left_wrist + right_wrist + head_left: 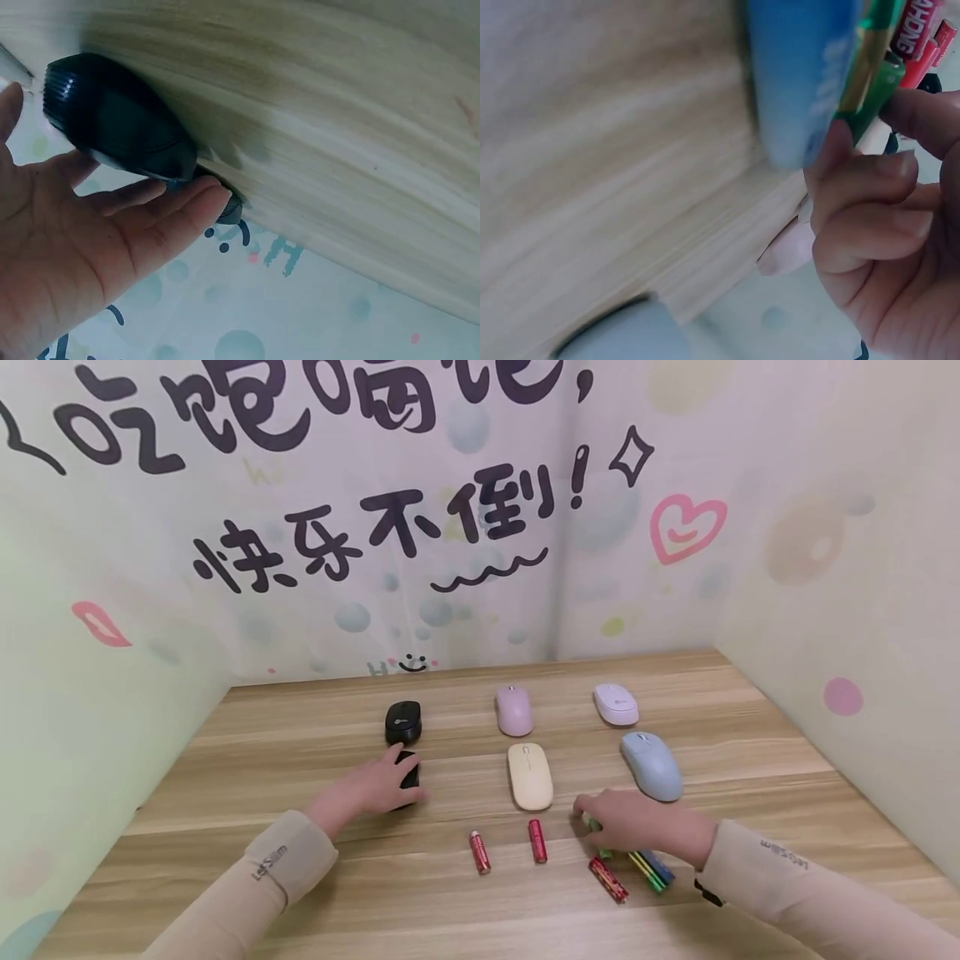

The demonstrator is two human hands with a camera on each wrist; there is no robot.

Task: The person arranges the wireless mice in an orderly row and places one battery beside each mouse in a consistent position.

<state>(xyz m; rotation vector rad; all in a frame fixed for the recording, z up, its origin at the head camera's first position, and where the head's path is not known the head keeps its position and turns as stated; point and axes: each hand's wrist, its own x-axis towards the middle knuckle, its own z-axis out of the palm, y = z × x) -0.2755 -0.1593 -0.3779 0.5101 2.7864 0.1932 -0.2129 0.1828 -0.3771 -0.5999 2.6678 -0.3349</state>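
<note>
My left hand (pixel 375 785) reaches over the nearer black computer mouse (pixel 409 775), fingers and thumb spread on either side of it. In the left wrist view, the fairly straight fingers lie along that mouse's side, and the thumb stands apart from it. A second black mouse (pixel 403 721) sits just beyond the fingertips. My right hand (pixel 641 822) pinches a green battery (pixel 877 94) between thumb and index finger, the other fingers curled. Close by it lie a blue battery (pixel 799 82), a green-and-gold battery (pixel 647 871) and a red battery (pixel 608 880).
Two more red batteries (pixel 480 852) lie mid-table, in front of a cream mouse (pixel 529 777). Behind are a pink mouse (pixel 513 710) and a pale lilac mouse (pixel 617 704). A light blue mouse (pixel 651 766) is beyond the right hand. Printed curtains (pixel 487 610) enclose the wooden table (pixel 315 893).
</note>
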